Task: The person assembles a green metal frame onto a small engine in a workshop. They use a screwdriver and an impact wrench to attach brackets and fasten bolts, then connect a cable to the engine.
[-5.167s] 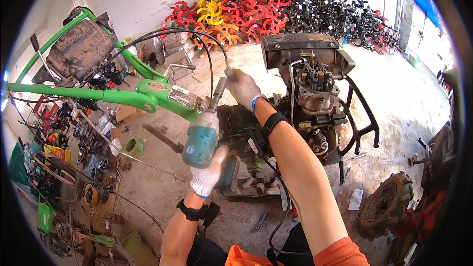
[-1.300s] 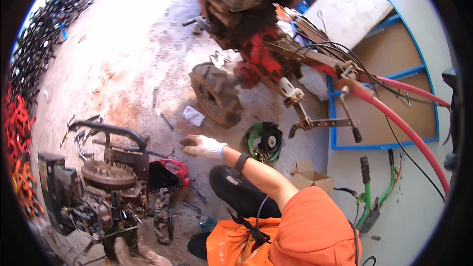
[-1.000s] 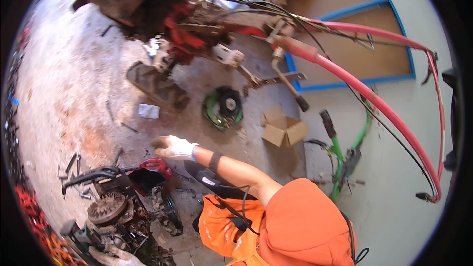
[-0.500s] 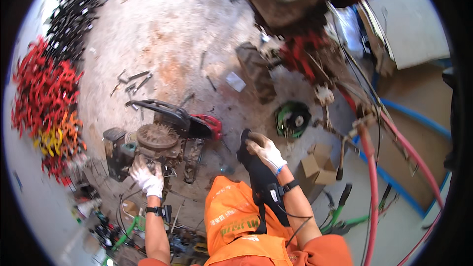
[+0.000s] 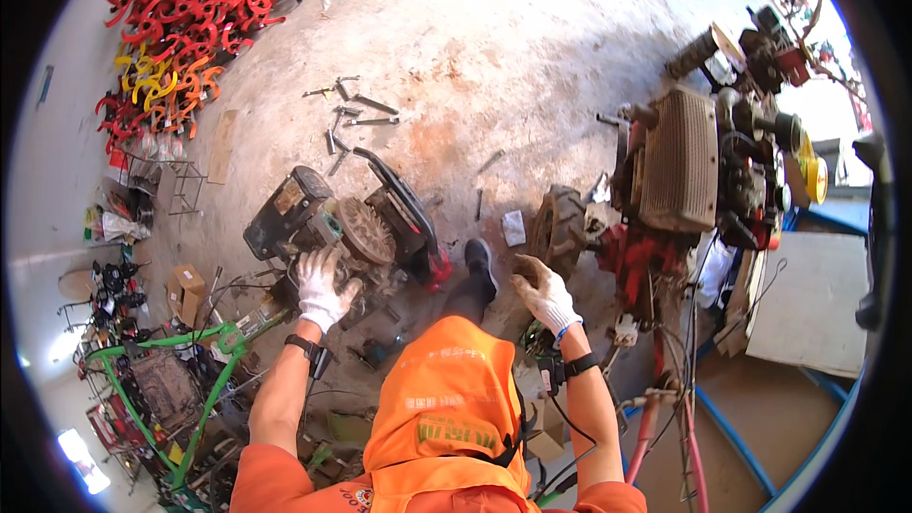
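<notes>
A partly dismantled small engine sits on the floor at front left, its finned flywheel (image 5: 366, 233) uncovered. A black box-shaped part (image 5: 288, 209) is on its left and a black curved cover (image 5: 404, 214) with a red end on its right. My left hand (image 5: 325, 293), in a white glove, rests at the engine's near side with its fingers stretched out and thumb apart; the exact contact is hidden. My right hand (image 5: 548, 297), gloved too, hangs in the air beside my leg (image 5: 472, 290), fingers loosely bent and apart, holding nothing.
Several wrenches (image 5: 370, 121) lie beyond the engine. To the right stands a machine with a ribbed engine cover (image 5: 676, 161) and a treaded tyre (image 5: 558, 228). A green frame (image 5: 114, 389) and cardboard box (image 5: 186, 292) are at left; red curved blades (image 5: 190, 0) are piled far left.
The view has swung, so the surroundings sit differently. My right hand has come off my knee to the right of my leg. My left hand stays at the engine.
</notes>
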Demonstrator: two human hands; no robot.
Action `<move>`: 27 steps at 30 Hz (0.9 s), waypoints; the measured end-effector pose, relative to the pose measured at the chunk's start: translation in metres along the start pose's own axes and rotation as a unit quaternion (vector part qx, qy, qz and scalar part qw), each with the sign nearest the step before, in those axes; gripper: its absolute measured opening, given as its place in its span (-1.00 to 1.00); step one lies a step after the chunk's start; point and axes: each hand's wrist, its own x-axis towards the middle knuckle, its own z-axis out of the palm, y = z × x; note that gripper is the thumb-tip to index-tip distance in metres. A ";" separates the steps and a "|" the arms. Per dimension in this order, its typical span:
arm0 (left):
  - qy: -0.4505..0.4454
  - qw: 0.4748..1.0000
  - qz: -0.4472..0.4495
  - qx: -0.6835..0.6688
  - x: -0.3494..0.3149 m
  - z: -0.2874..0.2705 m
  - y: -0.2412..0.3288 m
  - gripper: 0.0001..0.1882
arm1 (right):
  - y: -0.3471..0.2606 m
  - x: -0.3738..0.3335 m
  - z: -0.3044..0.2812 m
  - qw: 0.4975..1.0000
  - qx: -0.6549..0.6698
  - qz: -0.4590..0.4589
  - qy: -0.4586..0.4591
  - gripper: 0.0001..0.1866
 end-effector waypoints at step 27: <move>-0.007 0.946 -0.209 -0.248 0.082 -0.109 -0.015 -0.59 | -0.331 0.385 0.104 0.892 -0.321 -0.119 -0.294 -0.52</move>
